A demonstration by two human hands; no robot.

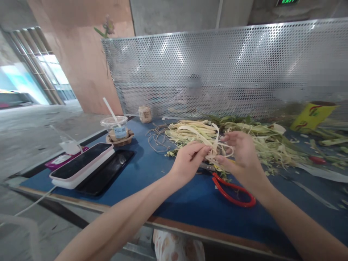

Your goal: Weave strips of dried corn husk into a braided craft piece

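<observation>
My left hand (188, 162) pinches a pale, flat strip (216, 139) that looks like dried corn husk, its ends looping upward. Just to the right, my right hand (241, 154) is slightly blurred, with fingers curled apart from the thumb and close to the strip's loop. Whether the right thumb touches the strip is hard to make out. Under both hands lie red-handled scissors (233, 194), their blades partly covered by my left hand and plant scraps. Behind the hands, a bundle of pale husk strips (194, 128) rests on the blue tabletop (187, 208).
Green and pale husks (268, 139) spread to the right, near a yellow tube (312, 116). At left are a lidded cup (118, 130) with a straw, a pink-edged phone (84, 161) and a black phone (107, 174). Thin cord (157, 137) lies coiled. A perforated metal panel (163, 65) stands behind.
</observation>
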